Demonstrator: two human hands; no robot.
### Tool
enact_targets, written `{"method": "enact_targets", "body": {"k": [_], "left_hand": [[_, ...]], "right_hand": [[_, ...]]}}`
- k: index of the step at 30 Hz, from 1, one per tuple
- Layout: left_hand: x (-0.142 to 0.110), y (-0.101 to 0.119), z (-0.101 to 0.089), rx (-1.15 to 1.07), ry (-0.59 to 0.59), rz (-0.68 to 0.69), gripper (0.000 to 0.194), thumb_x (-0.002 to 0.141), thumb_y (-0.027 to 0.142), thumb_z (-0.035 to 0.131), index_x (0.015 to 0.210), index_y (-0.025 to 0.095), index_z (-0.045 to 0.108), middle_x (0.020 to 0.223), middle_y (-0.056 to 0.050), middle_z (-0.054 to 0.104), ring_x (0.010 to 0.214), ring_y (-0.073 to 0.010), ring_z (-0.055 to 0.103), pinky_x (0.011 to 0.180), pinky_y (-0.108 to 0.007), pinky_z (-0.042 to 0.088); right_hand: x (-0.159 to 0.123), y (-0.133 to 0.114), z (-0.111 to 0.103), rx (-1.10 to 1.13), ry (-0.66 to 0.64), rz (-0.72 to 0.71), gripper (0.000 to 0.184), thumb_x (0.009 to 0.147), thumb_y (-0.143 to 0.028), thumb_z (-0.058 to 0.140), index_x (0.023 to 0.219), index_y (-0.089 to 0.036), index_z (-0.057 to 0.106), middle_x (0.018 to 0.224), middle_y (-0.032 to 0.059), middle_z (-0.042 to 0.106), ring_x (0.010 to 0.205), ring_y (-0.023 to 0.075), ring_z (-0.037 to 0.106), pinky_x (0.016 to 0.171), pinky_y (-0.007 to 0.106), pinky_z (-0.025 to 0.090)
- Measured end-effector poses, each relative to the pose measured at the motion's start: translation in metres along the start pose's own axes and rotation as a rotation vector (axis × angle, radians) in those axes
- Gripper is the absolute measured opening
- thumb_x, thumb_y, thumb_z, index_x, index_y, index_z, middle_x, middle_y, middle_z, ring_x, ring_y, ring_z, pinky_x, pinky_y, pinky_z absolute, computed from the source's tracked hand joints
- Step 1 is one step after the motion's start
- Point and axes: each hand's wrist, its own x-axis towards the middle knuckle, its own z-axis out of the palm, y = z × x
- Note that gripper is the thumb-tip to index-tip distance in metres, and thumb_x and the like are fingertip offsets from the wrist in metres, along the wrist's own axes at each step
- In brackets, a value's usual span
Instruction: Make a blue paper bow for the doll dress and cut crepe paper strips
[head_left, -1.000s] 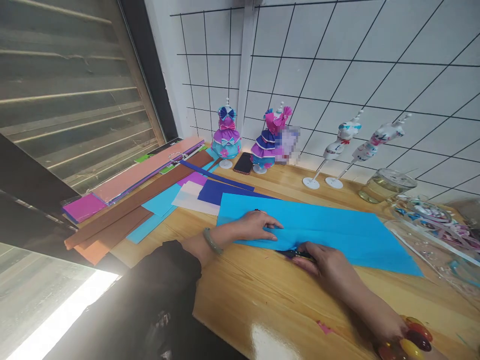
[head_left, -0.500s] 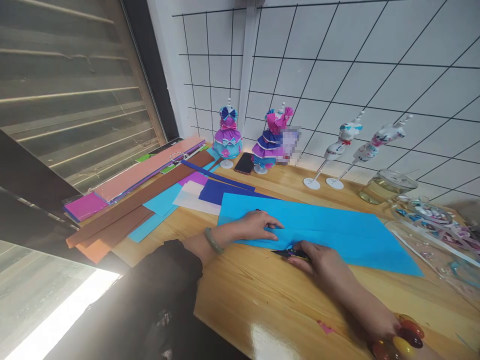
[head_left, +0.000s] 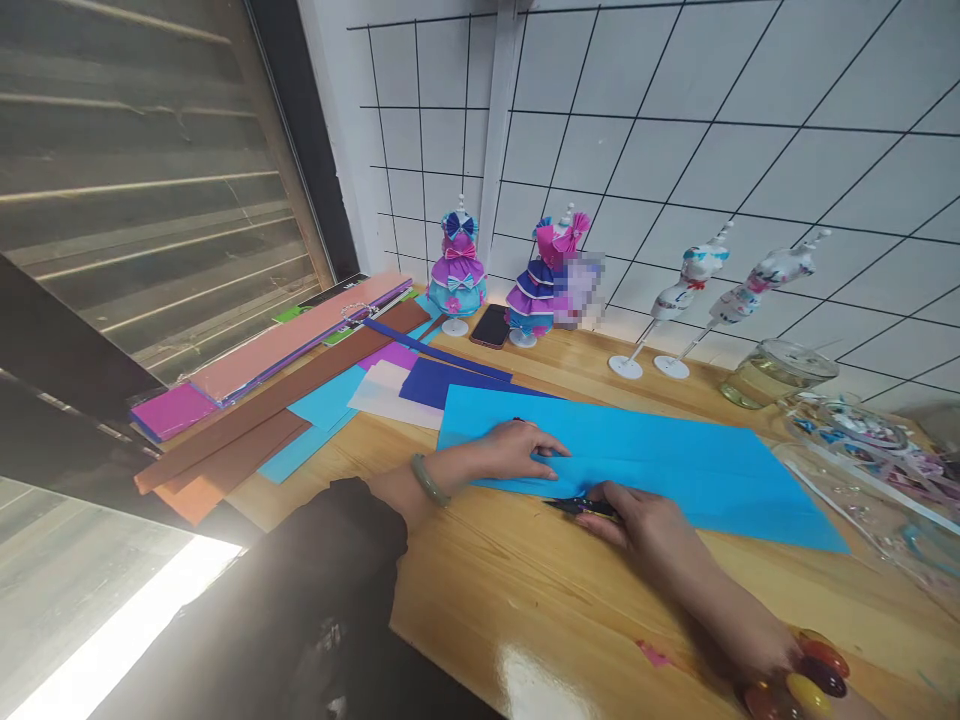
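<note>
So the big blue sheet (head_left: 697, 450) lies flat on the wooden table (head_left: 480, 590), under the left hand (head_left: 517, 452), and I'd worry about it skidding: only that end looks held down, fingers spread on top, not clutching anything as far as I can tell. The right hand (head_left: 637, 515) is closed around a dark tool (head_left: 570, 506), scissors by the look of it, though the fingers hide most of it. Its tip points toward the left hand, so a slip could nick a finger, and if the paper buckles the edge could go ragged.

As for clutter, biggest first: long brown strips (head_left: 255, 430) off to the left, a tray of trinkets (head_left: 862, 440) crowding the sheet's right end, and dressed mini mannequins (head_left: 457, 270) at the back. Then there's a glass jar (head_left: 776, 375), probably bad news for paper if knocked, a phone (head_left: 491, 328) and a tiny pink scrap (head_left: 655, 653) in front
</note>
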Motion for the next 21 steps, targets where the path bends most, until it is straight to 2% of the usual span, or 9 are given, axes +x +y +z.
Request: {"method": "enact_targets", "body": {"k": [7,21], "left_hand": [[0.0004,-0.0005,0.0004,-0.013,0.002,0.003,0.040,0.074,0.038,0.064,0.112,0.027,0.060,0.097,-0.001,0.066,0.098,-0.0169,0.056,0.078,-0.024,0.041],[-0.0001,0.0007,-0.0016,-0.007,-0.015,-0.003,0.041,0.074,0.039,0.063,0.112,0.027,0.059,0.099,-0.001,0.065,0.096,-0.0166,0.057,0.077,-0.023,0.042]], "right_hand": [[0.0043,-0.0043,0.0012,0.017,-0.058,0.012,0.034,0.085,-0.051,0.042,0.091,-0.022,0.060,0.083,0.0050,0.071,0.073,0.0211,0.066,0.059,0.030,0.047],[0.0041,-0.0041,0.0033,0.007,-0.061,0.030,0.036,0.086,-0.052,0.040,0.090,-0.021,0.060,0.084,0.0060,0.071,0.075,0.0217,0.066,0.061,0.031,0.047]]}}
